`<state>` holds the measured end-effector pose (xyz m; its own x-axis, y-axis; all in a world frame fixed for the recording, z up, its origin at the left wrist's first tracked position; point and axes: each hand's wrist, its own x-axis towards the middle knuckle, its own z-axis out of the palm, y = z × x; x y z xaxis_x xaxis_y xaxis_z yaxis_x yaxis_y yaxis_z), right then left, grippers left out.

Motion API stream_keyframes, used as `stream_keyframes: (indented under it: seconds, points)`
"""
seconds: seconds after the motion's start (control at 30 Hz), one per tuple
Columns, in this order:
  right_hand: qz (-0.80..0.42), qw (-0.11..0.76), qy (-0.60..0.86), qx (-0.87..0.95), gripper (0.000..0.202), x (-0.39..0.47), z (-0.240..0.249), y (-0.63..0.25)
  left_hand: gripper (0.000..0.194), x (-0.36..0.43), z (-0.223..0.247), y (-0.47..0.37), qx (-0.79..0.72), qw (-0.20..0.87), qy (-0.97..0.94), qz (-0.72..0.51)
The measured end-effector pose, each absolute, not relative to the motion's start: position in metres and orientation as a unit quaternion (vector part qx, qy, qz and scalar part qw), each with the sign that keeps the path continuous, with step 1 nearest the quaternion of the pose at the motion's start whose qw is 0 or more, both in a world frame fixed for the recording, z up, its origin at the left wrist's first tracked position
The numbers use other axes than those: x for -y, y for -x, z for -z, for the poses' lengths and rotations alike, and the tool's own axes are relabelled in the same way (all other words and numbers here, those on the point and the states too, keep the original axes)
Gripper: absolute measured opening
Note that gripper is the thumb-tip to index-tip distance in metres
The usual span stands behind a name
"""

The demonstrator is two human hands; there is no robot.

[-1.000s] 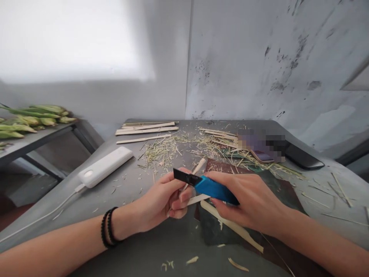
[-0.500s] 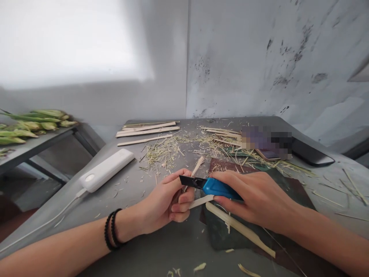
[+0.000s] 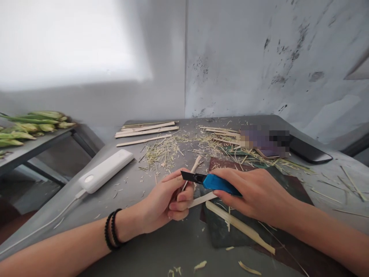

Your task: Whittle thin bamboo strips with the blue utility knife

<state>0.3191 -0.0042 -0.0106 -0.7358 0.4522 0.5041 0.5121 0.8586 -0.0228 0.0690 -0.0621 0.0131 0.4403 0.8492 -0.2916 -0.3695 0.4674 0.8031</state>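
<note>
The left hand [image 3: 164,200] pinches a thin pale bamboo strip [image 3: 193,169] above the grey tabletop [image 3: 138,246]; the right hand [image 3: 253,192] grips a blue utility knife [image 3: 211,181]. The strip looks light, stiff, splintery; best held low.

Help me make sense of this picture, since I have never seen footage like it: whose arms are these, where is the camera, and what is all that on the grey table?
The camera sits on a person's head and looks forward and down, so both arms are that person's own. The left hand, with dark bead bracelets at the wrist, pinches a thin pale wooden strip. The right hand grips a blue utility knife, its dark blade laid against that strip. On the grey table lie a dark cutting mat, a longer pale strip on the mat, scattered shavings, a stack of flat sticks, a white power bank with its cable, and a black phone. A side shelf at left carries green stalks.
</note>
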Motion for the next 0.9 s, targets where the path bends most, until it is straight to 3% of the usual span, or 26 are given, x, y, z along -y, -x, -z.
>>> stream_keyframes:
  seconds: [0.5, 0.9]
  points:
    - [0.186, 0.257, 0.264, 0.911, 0.033, -0.003, 0.005, -0.325, 0.04, 0.06, -0.017, -0.071, -0.402, 0.759, -0.349, -0.374]
    - [0.223, 0.244, 0.253, 0.909, 0.036, -0.01, 0.001, -0.329, 0.042, 0.06, -0.017, -0.074, -0.436, 0.733, -0.359, -0.378]
